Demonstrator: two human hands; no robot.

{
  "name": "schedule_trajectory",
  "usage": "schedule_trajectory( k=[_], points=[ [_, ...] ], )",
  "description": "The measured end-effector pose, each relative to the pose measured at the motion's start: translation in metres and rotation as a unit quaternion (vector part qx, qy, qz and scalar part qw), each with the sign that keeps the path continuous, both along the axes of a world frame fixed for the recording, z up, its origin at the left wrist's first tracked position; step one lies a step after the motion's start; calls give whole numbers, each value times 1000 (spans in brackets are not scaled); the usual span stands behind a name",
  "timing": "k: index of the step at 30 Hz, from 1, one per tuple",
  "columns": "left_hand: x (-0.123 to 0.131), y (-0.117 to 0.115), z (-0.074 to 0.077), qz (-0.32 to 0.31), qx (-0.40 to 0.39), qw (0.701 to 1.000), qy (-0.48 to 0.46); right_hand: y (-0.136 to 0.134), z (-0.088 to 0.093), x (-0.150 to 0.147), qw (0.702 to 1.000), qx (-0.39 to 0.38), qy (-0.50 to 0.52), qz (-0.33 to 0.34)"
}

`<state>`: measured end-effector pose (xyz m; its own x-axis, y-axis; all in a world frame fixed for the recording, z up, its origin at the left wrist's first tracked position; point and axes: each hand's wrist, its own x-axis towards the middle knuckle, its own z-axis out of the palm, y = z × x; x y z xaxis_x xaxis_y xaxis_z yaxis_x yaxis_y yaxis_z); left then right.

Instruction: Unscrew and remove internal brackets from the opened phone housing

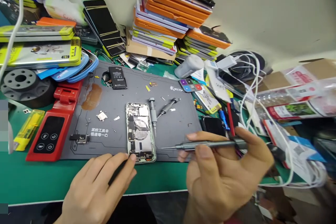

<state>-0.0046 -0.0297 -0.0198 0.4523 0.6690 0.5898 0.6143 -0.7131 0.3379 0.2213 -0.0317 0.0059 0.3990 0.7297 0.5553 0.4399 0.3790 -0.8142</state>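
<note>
An opened phone [141, 133] lies on the grey work mat [105, 147], its inner boards and round coil exposed. My left hand [97, 182] is closed around a slim black tool [117, 173], with the fingertips at the phone's lower left corner; the tool's tip is hidden. To the right of the phone, my right hand [223, 171] grips a grey precision screwdriver [194, 145] held nearly level, its thin tip pointing left and apart from the phone. Two more screwdrivers, one upright in view [153, 112] and one slanted [168, 107], rest beside the phone.
A black battery [118, 77] and small phone parts [102, 116] lie on the mat. At left stands a red device with touch buttons [48, 131]. Stacked orange boxes [173, 10] line the back. White cables [253, 87] and a lidded bottle [189, 66] are at right.
</note>
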Motion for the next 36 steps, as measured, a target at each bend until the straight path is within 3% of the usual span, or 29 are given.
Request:
schedule_trajectory(
  k=[5, 9, 21, 27, 31, 36],
  points=[
    [-2, 2, 12, -12, -83, 991, -102, 7, -4, -50, 990, -33, -7, 134],
    [-8, 3, 18, -13, -129, 983, -127, 11, -18, -59, 980, -25, -8, 198],
    [-8, 6, 23, -26, -164, 976, -140, 11, -17, -57, 982, -46, 6, 185],
    [-9, 7, 24, -16, -171, 973, -157, 4, -6, -55, 986, -14, 100, 135],
    [-11, 9, 23, 5, -174, 975, -140, 0, -5, -54, 973, -57, 148, 170],
    [-15, 9, 22, -33, -190, 969, -156, -2, -9, -58, 966, -37, 153, 206]
  ],
)
